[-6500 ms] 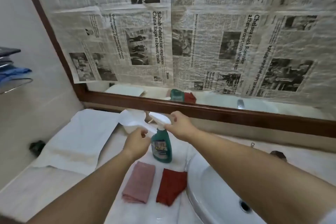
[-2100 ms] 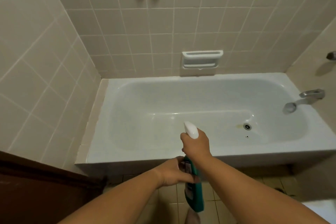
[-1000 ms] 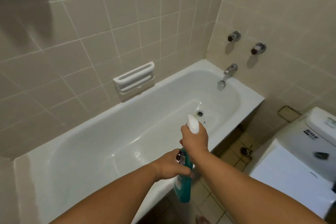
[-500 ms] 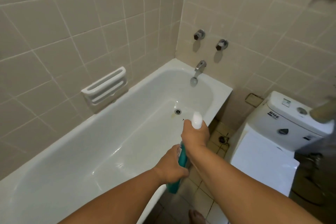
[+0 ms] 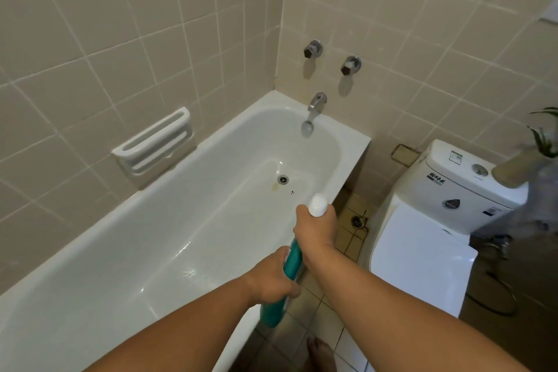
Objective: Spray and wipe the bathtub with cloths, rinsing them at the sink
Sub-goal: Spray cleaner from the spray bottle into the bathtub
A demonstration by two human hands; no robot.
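Both hands clenched on the spray bottle (image 5: 288,269), right hand (image 5: 315,228) up top, left hand (image 5: 273,279) lower, bathtub (image 5: 169,238) unwiped, cloths nowhere visible.

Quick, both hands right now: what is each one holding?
Left hand: grips the body of the teal spray bottle.
Right hand: grips the bottle's neck, under the white spray head.

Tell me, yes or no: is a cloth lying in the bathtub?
No, the bathtub holds no cloth; the left hand and right hand grip only the spray bottle.
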